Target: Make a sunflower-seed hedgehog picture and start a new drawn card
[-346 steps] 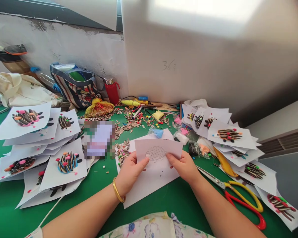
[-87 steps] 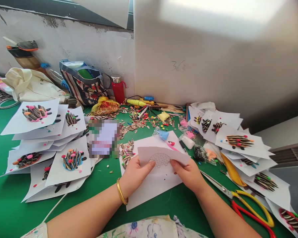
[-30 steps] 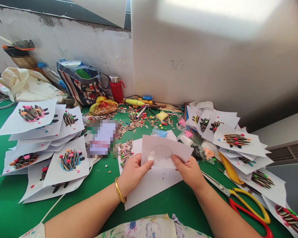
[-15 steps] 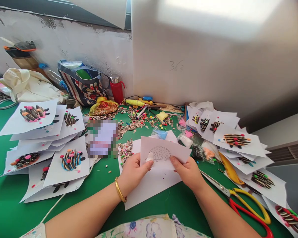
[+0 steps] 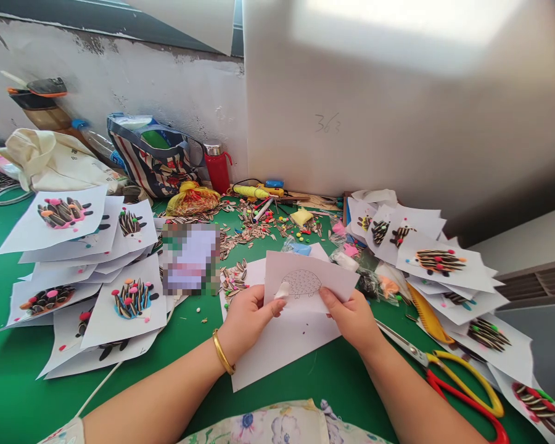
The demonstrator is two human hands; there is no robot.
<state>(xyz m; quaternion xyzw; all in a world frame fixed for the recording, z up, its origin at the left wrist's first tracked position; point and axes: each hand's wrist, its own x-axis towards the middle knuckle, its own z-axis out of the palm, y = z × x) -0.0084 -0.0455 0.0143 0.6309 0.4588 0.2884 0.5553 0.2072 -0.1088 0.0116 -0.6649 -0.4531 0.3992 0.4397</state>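
Observation:
Both of my hands hold up a small white sheet of paper (image 5: pixel 330 274) with an outline drawing of a hedgehog (image 5: pixel 301 282) on it. My left hand (image 5: pixel 250 317) grips the left side, its thumb near a white blob, clay-like, (image 5: pixel 282 291) stuck on the face end of the drawing. The right side is pinched by my right hand (image 5: pixel 349 314), thumb on the front at the hedgehog's rear. Under the hands a larger white sheet (image 5: pixel 277 351) lies on the green table (image 5: pixel 185 382). Striped sunflower seeds (image 5: pixel 234 280) are heaped on that sheet's left part.
Stacks of finished-looking hedgehog cards (image 5: pixel 123 302) stand left, and more cards (image 5: pixel 439 259) right. Large scissors (image 5: pixel 425 357) with red and yellow handles lie by my right forearm. Behind are scattered seeds, clay packets (image 5: pixel 300 248), a red flask (image 5: pixel 217 169) and a striped bag (image 5: pixel 150 157).
The paper has tilted up slightly since half a second ago. My left thumb has moved down from the white blob, which shows more fully. Both hands keep their hold.

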